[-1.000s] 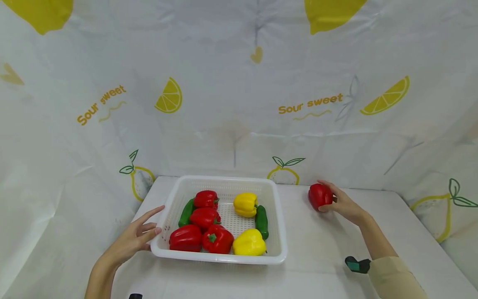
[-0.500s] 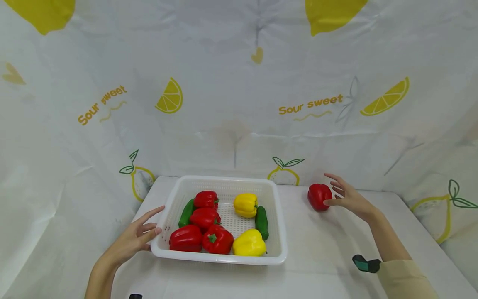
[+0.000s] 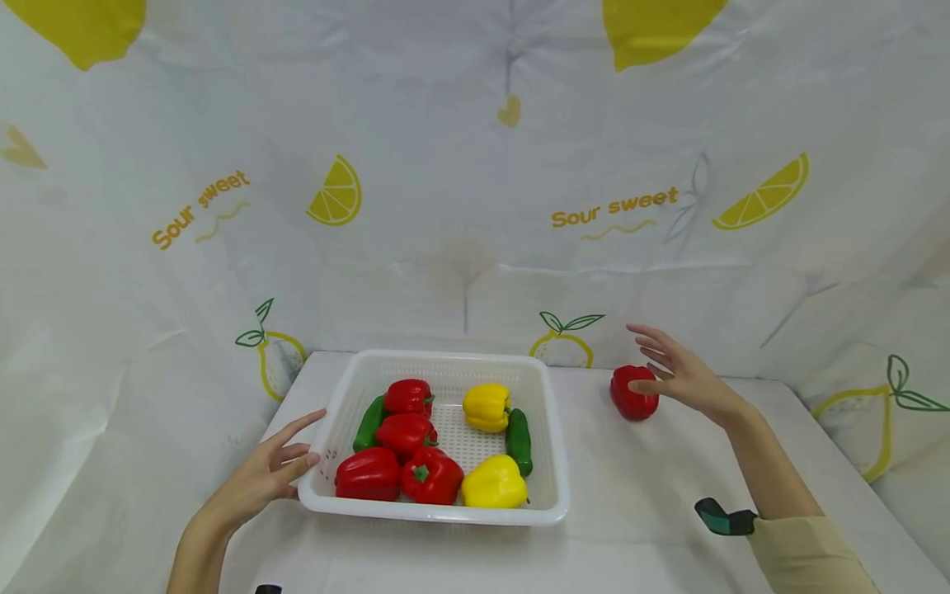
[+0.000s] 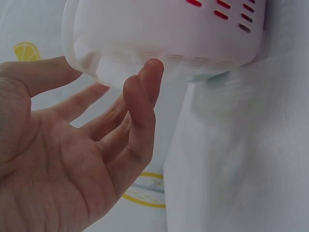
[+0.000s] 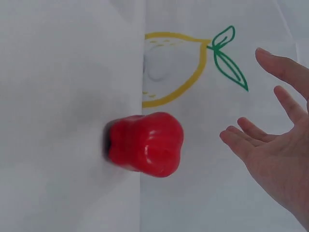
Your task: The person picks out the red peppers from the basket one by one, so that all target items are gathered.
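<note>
"Right hand (image 3: 686, 384): holding anything?"

"Nothing. Its fingers are spread, apart from the lone red pepper (image 3: 629, 407), which sits right of the head view's centre on the counter (image 3: 616, 487)."

"And the left hand (image 3: 252, 478)?"

"Fingers loosely spread, touching the white basket (image 3: 438, 513) at lower left, with peppers (image 3: 369, 474) inside."

"Risks?"

"A nudge from that right thumb might roll the rounded pepper; a push could slide the basket."

White table (image 3: 416, 561), white perforated basket (image 3: 434, 513) on it, red bell pepper (image 3: 632, 403) apart at right
</note>
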`<action>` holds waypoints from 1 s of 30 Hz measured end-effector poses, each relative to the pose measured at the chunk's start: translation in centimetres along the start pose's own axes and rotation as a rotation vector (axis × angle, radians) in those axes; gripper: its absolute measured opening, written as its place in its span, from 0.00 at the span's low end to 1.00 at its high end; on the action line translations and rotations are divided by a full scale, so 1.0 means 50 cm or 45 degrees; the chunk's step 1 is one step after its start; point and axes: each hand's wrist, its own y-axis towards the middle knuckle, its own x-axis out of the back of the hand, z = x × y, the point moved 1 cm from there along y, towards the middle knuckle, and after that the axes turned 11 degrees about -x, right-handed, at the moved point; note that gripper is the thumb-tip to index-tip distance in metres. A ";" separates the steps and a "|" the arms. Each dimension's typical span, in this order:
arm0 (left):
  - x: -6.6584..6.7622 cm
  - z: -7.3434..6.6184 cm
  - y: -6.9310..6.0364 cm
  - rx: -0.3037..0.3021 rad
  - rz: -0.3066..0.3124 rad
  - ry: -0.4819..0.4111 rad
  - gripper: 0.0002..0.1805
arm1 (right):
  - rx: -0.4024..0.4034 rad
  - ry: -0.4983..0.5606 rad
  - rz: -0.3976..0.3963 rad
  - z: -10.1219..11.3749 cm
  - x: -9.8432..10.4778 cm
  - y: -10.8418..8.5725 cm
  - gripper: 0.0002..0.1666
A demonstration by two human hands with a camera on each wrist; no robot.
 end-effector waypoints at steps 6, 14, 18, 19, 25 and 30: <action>-0.001 -0.001 0.003 0.021 -0.006 0.010 0.41 | 0.088 -0.020 0.058 0.055 -0.019 0.015 0.55; -0.003 -0.005 0.003 0.038 -0.021 0.017 0.41 | 0.145 -0.025 0.115 0.119 -0.060 0.030 0.53; -0.002 -0.004 0.002 0.034 -0.019 0.010 0.41 | 0.216 -0.016 0.173 0.144 -0.084 0.037 0.54; -0.001 -0.003 0.002 0.033 -0.018 0.009 0.41 | 0.237 -0.014 0.190 0.151 -0.091 0.038 0.54; -0.001 -0.001 0.001 0.032 -0.021 0.005 0.41 | 0.325 -0.010 0.293 0.205 -0.124 0.044 0.54; -0.002 0.001 0.000 0.039 -0.020 0.004 0.41 | 0.348 -0.031 0.409 0.250 -0.153 0.053 0.51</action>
